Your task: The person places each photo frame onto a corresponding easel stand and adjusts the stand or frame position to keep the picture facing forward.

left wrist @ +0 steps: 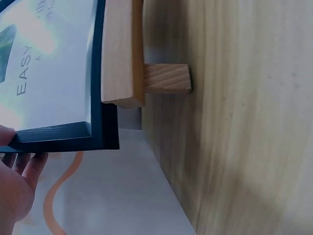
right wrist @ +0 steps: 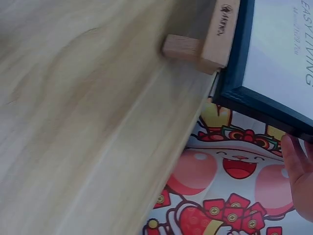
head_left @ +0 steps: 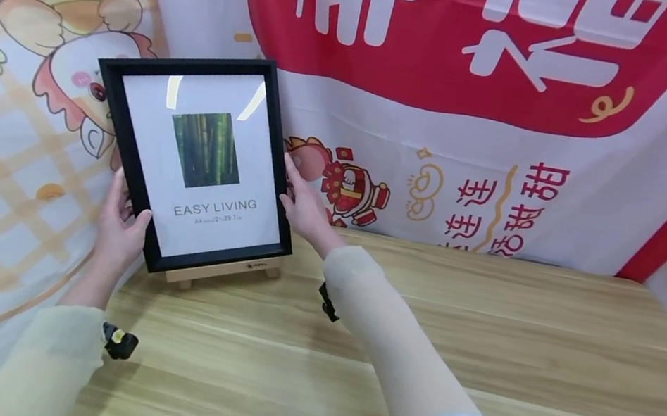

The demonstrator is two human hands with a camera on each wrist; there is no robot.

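A black picture frame leans back on a small wooden easel, its lower edge on the easel's ledge. Behind its glazing is a white sheet with a green bamboo picture and the words "EASY LIVING". My left hand grips the left side low down, thumb on the front edge and fingers behind, as the left wrist view also shows. On the opposite side my right hand holds the edge at about mid-height, part of its fingers hidden by the frame in the right wrist view.
The easel stands at the back left of a wood-grain table. Close behind it hangs a red and white printed cloth. A cartoon-patterned cloth borders the table on the left.
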